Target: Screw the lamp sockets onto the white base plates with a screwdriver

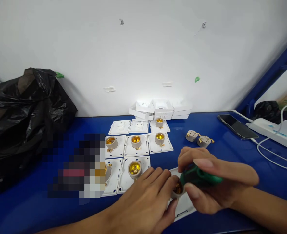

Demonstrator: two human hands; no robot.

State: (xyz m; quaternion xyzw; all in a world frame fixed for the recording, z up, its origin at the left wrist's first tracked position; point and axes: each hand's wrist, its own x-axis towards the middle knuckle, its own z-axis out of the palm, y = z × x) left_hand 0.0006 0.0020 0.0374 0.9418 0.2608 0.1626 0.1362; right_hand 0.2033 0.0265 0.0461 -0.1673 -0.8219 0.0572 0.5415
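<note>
Gripping green tool, hands at socket; white box label illegible.

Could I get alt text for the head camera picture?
A person's right hand holds a green tool at a round socket that the left hand holds on a white plate. More sockets on plates, plus a phone, lie on the blue table.
</note>
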